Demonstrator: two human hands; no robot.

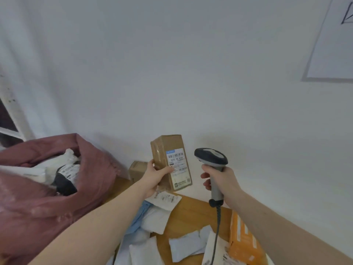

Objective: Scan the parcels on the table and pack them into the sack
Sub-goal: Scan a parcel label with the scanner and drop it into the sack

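Left hand (152, 176) grips a box (170, 161), right hand (221, 180) grips a scanner (211, 157), above a parcel-strewn wooden table (191, 211) by a white wall (172, 73).

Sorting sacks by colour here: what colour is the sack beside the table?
The sack is dusty pink to maroon, seen best in the head view.

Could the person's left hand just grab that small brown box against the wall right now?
Probably not right away. The left hand is already holding a labelled cardboard parcel, so its grip is taken. The small brown box sits just behind that hand with nothing between them, so once the parcel is put down it looks reachable.
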